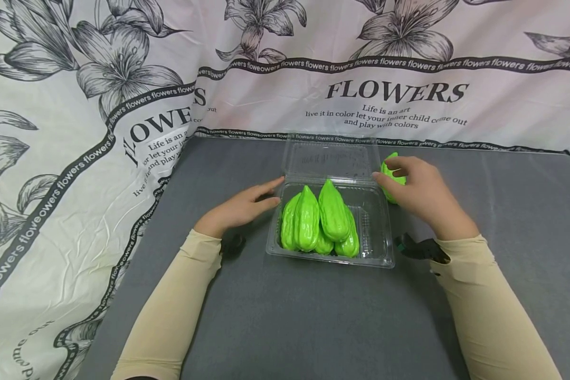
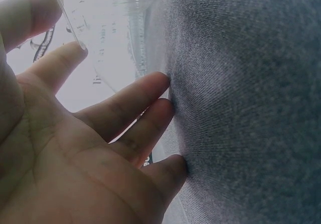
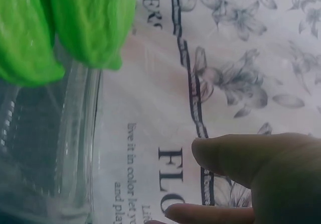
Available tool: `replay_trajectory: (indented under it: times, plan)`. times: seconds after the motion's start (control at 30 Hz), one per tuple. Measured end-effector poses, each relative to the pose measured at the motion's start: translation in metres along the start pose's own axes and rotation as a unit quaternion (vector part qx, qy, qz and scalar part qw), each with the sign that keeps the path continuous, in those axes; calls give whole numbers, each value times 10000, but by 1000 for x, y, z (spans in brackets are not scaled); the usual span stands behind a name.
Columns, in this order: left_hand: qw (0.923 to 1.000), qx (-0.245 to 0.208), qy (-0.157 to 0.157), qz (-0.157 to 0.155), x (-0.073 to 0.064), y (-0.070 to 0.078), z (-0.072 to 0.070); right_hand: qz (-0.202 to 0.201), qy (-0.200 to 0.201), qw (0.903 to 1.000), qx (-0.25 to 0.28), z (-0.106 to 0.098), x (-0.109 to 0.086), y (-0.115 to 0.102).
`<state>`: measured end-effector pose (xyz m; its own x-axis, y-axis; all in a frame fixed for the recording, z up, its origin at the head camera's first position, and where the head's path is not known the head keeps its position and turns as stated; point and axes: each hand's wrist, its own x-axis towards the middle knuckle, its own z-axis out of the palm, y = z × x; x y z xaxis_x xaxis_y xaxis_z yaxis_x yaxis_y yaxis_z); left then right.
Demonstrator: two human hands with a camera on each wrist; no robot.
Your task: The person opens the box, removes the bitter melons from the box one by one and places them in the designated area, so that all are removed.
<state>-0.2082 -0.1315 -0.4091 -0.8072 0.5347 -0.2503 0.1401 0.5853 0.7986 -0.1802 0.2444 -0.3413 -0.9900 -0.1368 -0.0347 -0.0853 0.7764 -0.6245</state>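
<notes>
A clear plastic clamshell box (image 1: 377,232) lies with its lid (image 1: 332,158) folded back. Inside, on the left and middle, several bright green, ridged, pointed vegetables resembling bitter melons (image 1: 306,219) are heaped. My left hand (image 1: 239,211) is at the box's left side, fingers extended; in the left wrist view its fingertips (image 2: 77,50) meet the clear plastic edge, with other tips against the grey surface. Another green bitter melon (image 1: 391,182) lies right of the lid, partly hidden by my right hand (image 1: 423,190). That hand's thumb and fingers are spread apart over it.
The grey tabletop (image 1: 323,322) stretches around the box. A white flower-printed cloth (image 1: 266,100) stands behind and along the left. Dark wrist-camera mounts (image 1: 420,248) sit under the cuffs of both beige sleeves (image 1: 494,306).
</notes>
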Motion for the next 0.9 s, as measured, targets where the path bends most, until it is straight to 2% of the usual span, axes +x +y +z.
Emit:
replay_trajectory:
  times: [0.37,0.63,0.9]
  plan:
    - [10000,32,-4,-25,0,-1,0,-233,-278,9993,56,10,-7,-16]
    - [9999,71,57,123,2,-3,0,-295,-618,9975,195,15,-12,-27]
    - [9999,130,46,74,2,-2,0,-378,-844,9953,287,23,-12,-32]
